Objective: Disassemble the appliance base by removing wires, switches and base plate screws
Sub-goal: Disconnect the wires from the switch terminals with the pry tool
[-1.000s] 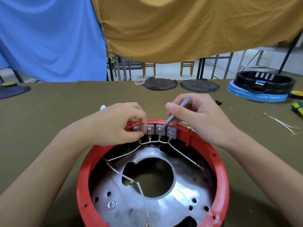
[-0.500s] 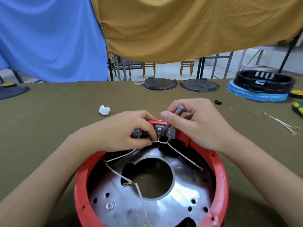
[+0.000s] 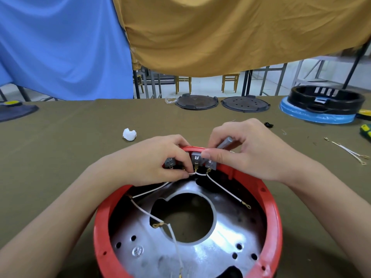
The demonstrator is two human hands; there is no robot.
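Observation:
A round red appliance base (image 3: pixel 273 213) lies upside down in front of me, with a silver metal plate (image 3: pixel 226 237) inside it. Grey switches (image 3: pixel 195 158) line its far rim, joined by thin white wires (image 3: pixel 222 189) with brass terminals. My left hand (image 3: pixel 152 163) reaches over the rim and pinches a white wire just under the switches. My right hand (image 3: pixel 247 151) grips a grey metal tool (image 3: pixel 224 143), whose tip points down at the switches.
Two dark round plates (image 3: pixel 195 102) and a black ring on a blue base (image 3: pixel 325 106) stand at the table's far edge. A white scrap (image 3: pixel 129 134) lies left of the hands. Loose wires (image 3: pixel 347 150) and a green-yellow tool (image 3: pixel 366 131) lie at the right.
My left hand slid right along the switches and took hold of the white wire. My right hand dropped lower, bringing the tool closer to the switches.

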